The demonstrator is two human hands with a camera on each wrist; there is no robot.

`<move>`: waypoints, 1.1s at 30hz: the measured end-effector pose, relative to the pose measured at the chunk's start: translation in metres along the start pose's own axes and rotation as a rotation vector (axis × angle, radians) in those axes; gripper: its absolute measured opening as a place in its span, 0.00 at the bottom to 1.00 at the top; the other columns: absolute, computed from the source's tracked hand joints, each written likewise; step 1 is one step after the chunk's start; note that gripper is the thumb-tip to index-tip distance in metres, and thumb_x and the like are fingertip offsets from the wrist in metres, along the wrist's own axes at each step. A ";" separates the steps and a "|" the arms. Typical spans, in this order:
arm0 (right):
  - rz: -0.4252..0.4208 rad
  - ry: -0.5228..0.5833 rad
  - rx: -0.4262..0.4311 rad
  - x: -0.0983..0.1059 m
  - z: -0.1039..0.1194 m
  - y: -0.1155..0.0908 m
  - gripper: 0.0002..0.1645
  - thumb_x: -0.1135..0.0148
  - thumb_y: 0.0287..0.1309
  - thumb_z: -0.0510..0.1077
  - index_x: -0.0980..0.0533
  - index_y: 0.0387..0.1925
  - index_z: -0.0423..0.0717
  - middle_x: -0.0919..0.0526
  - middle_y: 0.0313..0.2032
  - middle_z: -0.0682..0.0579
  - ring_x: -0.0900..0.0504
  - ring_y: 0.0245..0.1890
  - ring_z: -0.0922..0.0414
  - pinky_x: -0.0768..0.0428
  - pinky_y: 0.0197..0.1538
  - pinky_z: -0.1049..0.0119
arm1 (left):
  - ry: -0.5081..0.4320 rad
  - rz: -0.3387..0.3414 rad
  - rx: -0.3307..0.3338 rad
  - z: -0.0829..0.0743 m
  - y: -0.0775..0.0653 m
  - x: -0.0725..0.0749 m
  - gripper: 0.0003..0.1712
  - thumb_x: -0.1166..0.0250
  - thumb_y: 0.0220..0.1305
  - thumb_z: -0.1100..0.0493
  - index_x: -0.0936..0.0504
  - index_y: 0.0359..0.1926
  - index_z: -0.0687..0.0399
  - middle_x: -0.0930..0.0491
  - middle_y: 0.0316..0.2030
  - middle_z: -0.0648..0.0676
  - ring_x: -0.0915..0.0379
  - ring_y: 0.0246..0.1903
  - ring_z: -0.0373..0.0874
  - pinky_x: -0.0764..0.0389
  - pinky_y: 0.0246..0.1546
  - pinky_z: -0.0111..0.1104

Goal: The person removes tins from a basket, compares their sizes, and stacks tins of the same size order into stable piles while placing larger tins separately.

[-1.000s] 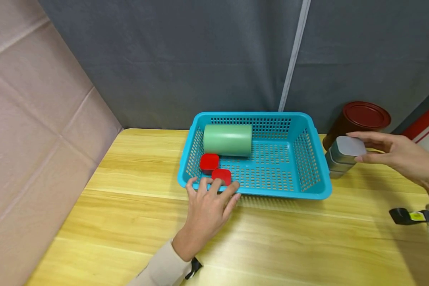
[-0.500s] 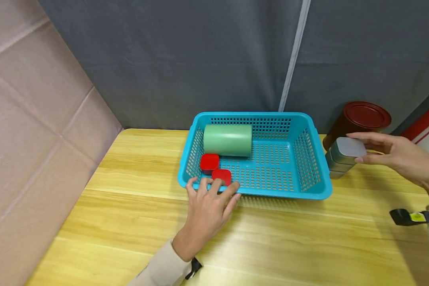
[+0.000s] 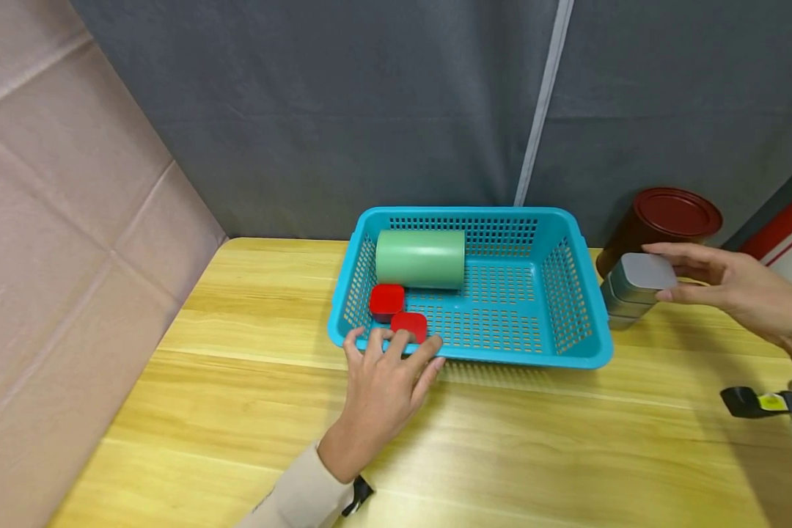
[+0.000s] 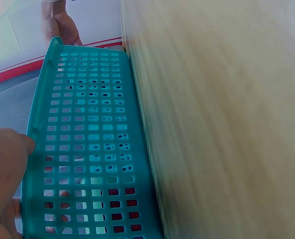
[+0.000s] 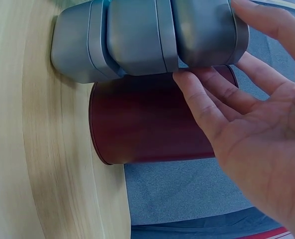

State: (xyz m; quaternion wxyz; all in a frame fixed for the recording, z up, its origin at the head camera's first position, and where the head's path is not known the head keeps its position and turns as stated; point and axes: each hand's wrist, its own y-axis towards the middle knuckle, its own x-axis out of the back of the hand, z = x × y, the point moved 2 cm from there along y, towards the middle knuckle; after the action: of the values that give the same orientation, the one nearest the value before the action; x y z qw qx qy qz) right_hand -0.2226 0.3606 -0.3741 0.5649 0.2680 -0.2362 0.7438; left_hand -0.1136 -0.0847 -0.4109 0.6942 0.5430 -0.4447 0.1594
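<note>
Blue basket (image 3: 501, 356) is being carried by the counter (image 3: 515, 447). Its near rim, left half, is being gripped by the left hand (image 3: 381, 389): fingers bent over the edge, thumb on the outer side, nothing else being held.

Inside the basket, near left: one red-topped box (image 3: 410, 324) is being partly hidden by those fingers, and a second red-topped box (image 3: 387, 299) is being seen just beyond it. Just outside the basket's right wall, the stack of grey containers (image 3: 623, 306) is being supported upright by the counter, three high. Its top container (image 3: 648, 271) is being pinched by the right hand (image 3: 742, 290); that grip is being opened only about as wide as the container, thumb on one side, fingers on the other. No clear lift is being shown; contact between stack and basket can't be told.

Far left inside the basket, the green cylinder (image 3: 421, 259) is being rested on its side. Past the basket's far right corner, behind the stack, the dark red canister (image 3: 677, 213) is being left untouched.

Progress, as judged: roughly midway. Three items are already being held by the basket; outside it, stack and canister are being left to deal with.
</note>
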 end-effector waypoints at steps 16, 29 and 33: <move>-0.067 0.093 0.095 0.009 0.007 -0.007 0.40 0.37 0.69 0.31 0.37 0.78 0.50 0.32 0.68 0.71 0.31 0.60 0.82 0.30 0.52 0.89 | -0.003 -0.001 0.002 0.000 0.000 0.000 0.29 0.62 0.84 0.37 0.12 0.52 0.32 0.15 0.38 0.48 0.21 0.44 0.54 0.32 0.55 0.63; -0.080 0.021 0.032 0.011 0.040 -0.005 0.39 0.35 0.72 0.43 0.37 0.79 0.61 0.31 0.72 0.67 0.33 0.64 0.83 0.32 0.52 0.90 | -0.007 -0.017 -0.012 0.000 0.001 0.001 0.26 0.58 0.83 0.37 0.12 0.51 0.33 0.15 0.37 0.49 0.21 0.44 0.54 0.32 0.54 0.63; -0.069 -0.041 0.006 0.007 0.056 -0.004 0.42 0.34 0.72 0.48 0.40 0.80 0.63 0.35 0.74 0.66 0.40 0.73 0.79 0.37 0.55 0.93 | -0.008 -0.021 -0.012 -0.001 0.001 0.001 0.26 0.58 0.83 0.37 0.12 0.51 0.33 0.14 0.37 0.49 0.21 0.44 0.55 0.32 0.54 0.63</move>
State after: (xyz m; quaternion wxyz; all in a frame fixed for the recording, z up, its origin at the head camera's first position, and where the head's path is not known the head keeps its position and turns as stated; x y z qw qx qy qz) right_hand -0.2132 0.3300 -0.3274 0.5844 0.2928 -0.2360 0.7191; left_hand -0.1134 -0.0840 -0.4101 0.6974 0.5442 -0.4425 0.1473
